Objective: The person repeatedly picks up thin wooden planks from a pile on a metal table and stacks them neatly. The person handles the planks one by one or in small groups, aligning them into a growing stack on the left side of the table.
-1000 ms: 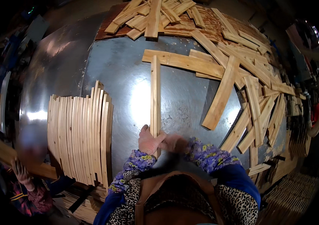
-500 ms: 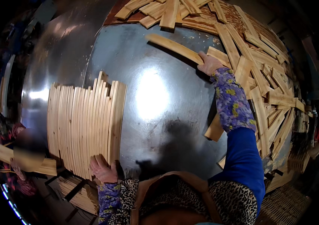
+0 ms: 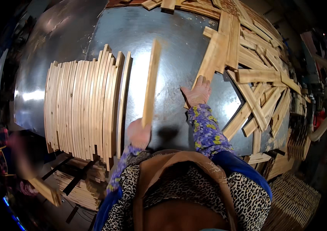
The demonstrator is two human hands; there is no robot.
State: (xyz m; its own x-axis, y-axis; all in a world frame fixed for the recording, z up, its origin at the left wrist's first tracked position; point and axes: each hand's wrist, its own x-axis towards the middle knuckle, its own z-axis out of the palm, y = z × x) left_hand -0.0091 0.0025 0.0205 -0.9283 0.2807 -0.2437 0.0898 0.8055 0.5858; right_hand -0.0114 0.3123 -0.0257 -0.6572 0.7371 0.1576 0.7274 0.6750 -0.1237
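My left hand (image 3: 139,134), somewhat blurred, is closed round the near end of a wooden slat (image 3: 152,77), which stands on its narrow edge or tilts above the metal tabletop. To its left, one separate slat (image 3: 124,92) lies alongside a tight row of upright-edged slats (image 3: 77,107), their far ends uneven. My right hand (image 3: 198,92) lies on the near part of a pale wooden board (image 3: 209,57), fingers stretched out over it and thumb apart to the left. That board's far part lies against other boards of the loose heap.
A heap of jumbled boards (image 3: 259,75) covers the table's right side and far edge. The metal tabletop (image 3: 171,30) is shiny and scuffed. At lower left, another person (image 3: 21,154) is by a board (image 3: 45,191). Stacked slats (image 3: 79,181) stand below the table edge; more stacks (image 3: 294,196) are lower right.
My right hand has drawn back from the heap toward me, onto another board. My left hand has left the row and now holds a slat. One slat now lies beside the row.
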